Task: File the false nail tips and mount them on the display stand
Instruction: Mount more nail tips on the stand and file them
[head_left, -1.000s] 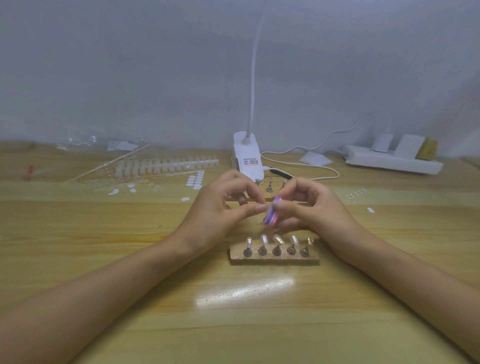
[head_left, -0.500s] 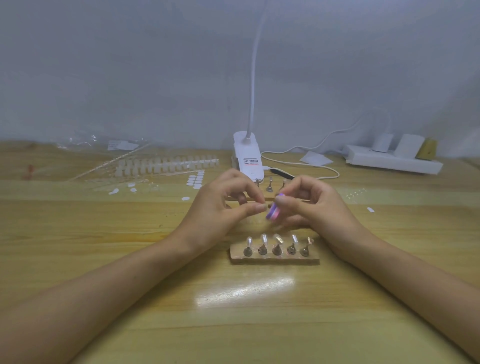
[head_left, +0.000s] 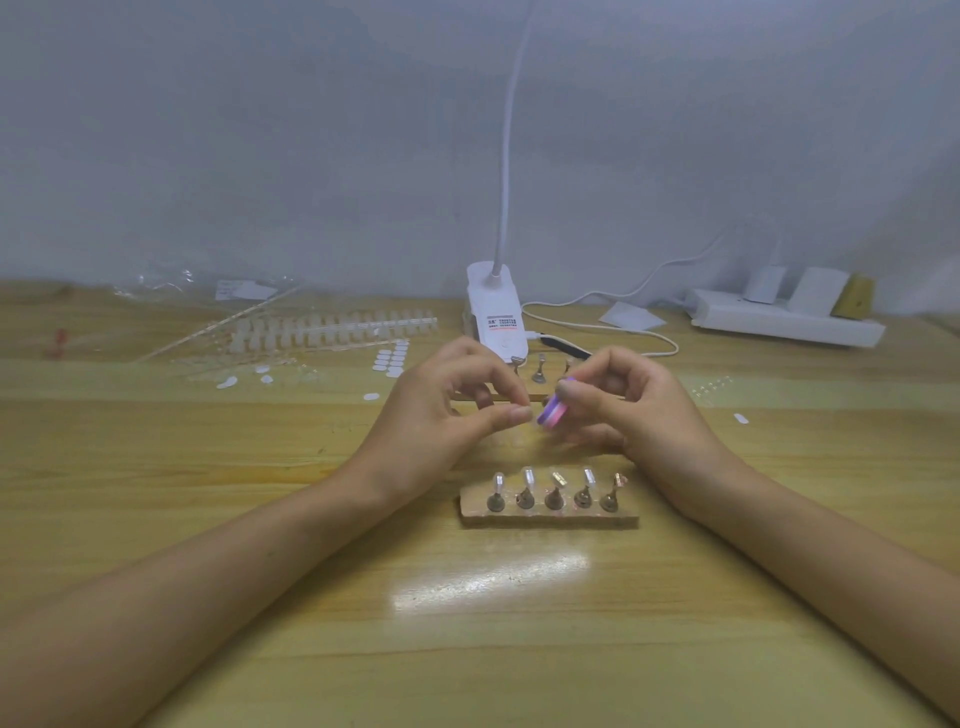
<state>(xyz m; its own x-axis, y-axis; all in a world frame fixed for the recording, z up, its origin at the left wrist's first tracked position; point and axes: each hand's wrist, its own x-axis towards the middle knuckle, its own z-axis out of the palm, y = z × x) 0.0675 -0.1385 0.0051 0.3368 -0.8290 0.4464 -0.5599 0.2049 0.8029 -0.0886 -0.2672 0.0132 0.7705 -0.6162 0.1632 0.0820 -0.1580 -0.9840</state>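
Purple-pink file (head_left: 550, 411) is sitting pinched in the right hand (head_left: 641, 415); left hand (head_left: 441, 413) is pinching its fingertips together, contents unclear, behind the display stand (head_left: 549, 517).

A pale wooden worktop (head_left: 260, 545) runs back to a plain grey wall (head_left: 260, 130). At the back centre stands a white lamp base (head_left: 496, 317), its thin bendy neck (head_left: 506, 156) rising out of view. A white cable (head_left: 613, 328) loops just to its right, near a scrap of white paper (head_left: 631, 315). A white power strip (head_left: 779, 325) with plugs (head_left: 763, 283) lies far right. Crumpled clear wrapping (head_left: 171, 283) lies back left.
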